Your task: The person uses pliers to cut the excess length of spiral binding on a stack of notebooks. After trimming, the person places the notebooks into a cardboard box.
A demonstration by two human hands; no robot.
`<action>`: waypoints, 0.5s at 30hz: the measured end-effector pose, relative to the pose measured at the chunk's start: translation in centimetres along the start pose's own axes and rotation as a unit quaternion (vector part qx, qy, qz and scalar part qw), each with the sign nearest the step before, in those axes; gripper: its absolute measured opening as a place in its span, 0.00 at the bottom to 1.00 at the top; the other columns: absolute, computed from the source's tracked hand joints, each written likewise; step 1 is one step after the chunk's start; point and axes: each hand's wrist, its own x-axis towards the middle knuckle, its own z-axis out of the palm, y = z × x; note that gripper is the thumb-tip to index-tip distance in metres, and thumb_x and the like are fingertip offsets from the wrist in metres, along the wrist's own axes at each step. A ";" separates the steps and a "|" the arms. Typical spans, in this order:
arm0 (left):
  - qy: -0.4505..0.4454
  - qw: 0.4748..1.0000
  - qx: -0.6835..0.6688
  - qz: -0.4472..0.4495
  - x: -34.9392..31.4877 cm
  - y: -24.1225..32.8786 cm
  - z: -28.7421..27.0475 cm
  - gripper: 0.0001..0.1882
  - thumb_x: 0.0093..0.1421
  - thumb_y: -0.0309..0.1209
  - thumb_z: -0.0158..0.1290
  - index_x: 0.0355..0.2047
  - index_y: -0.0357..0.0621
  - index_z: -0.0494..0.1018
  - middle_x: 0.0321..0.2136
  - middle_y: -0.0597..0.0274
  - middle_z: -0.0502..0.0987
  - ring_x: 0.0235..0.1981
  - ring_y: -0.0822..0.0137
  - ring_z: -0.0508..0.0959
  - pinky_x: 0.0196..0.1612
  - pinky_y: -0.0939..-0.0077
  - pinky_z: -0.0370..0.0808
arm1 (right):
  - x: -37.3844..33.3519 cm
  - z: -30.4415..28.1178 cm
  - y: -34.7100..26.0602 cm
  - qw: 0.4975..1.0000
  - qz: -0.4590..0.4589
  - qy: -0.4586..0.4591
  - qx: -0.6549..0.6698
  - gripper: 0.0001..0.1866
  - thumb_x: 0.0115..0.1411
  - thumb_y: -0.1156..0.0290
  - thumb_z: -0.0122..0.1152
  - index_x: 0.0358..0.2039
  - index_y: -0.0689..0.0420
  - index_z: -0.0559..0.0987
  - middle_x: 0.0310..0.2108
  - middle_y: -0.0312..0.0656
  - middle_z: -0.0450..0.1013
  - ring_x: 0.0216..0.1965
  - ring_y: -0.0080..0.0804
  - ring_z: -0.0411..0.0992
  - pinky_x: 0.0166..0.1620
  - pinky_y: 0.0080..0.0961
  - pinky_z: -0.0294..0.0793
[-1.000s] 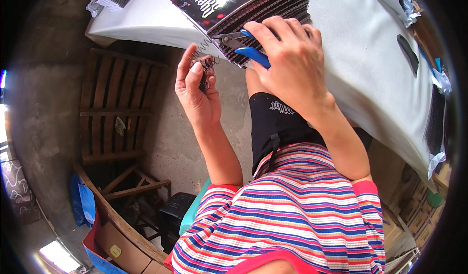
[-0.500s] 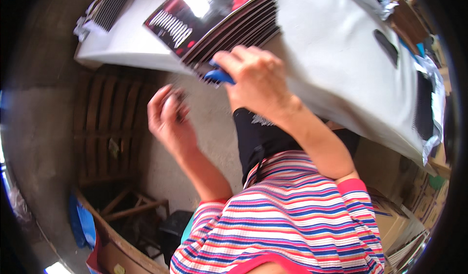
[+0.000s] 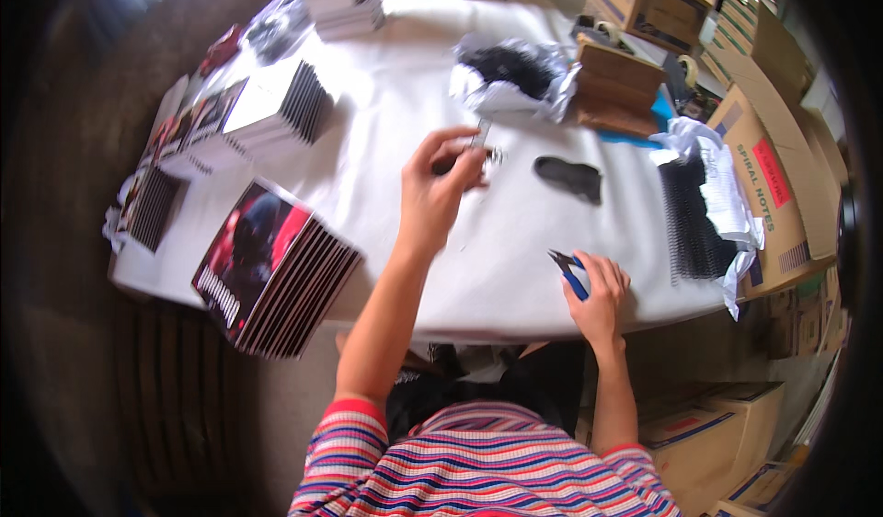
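Observation:
My left hand (image 3: 432, 186) is raised over the middle of the white-covered table, its fingers closed. Something small and dark, with a thin greyish bit jutting past the fingertips, is in that hand; its kind I cannot make out. Near the table's front edge, my right hand (image 3: 600, 294) grips a pair of blue-handled pliers (image 3: 574, 281), jaws pointing away to the left. A stack of spiral-bound notebooks (image 3: 299, 282) with dark, red-patterned covers sits at the front left edge. Between and beyond my hands lies a flat dark oval object (image 3: 568, 178).
Black spiral coils (image 3: 692, 213) lie in white wrapping at the right, beside a large cardboard box (image 3: 773, 186). More coils in a crumpled wrapper (image 3: 510, 71) and a brown box (image 3: 616, 85) stand farther back. Other notebook stacks (image 3: 276, 103) fill the left side.
My view has swung up and right. My right hand has left the notebook stack with the pliers and is over the table's right side. My left hand has moved above the table.

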 end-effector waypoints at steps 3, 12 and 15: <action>-0.039 0.987 0.141 0.071 11.2 -4.3 4.1 0.12 0.55 0.26 0.54 0.40 0.37 0.74 0.28 0.61 0.75 0.27 0.74 0.75 0.32 0.79 0.76 | -0.8 -0.2 2.8 0.998 0.030 0.043 0.022 0.24 0.44 0.68 0.64 0.44 0.54 0.75 0.38 0.43 0.71 0.42 0.41 0.69 0.48 0.39 0.64; -0.018 0.767 0.617 0.177 28.4 -15.8 9.0 0.18 0.46 0.40 0.59 0.40 0.60 0.79 0.50 0.62 0.71 0.57 0.48 0.61 0.56 0.47 0.59 | -0.4 -0.7 2.8 0.998 0.036 -0.011 0.040 0.30 0.38 0.65 0.67 0.47 0.51 0.75 0.38 0.38 0.69 0.41 0.35 0.68 0.47 0.37 0.63; 0.034 0.766 0.622 0.158 28.3 -16.1 10.4 0.23 0.52 0.52 0.52 0.48 0.67 0.73 0.62 0.65 0.55 0.61 0.36 0.50 0.55 0.27 0.42 | -0.4 -1.0 2.7 0.998 0.037 -0.031 0.041 0.29 0.40 0.65 0.66 0.47 0.51 0.75 0.37 0.38 0.69 0.40 0.34 0.68 0.47 0.37 0.63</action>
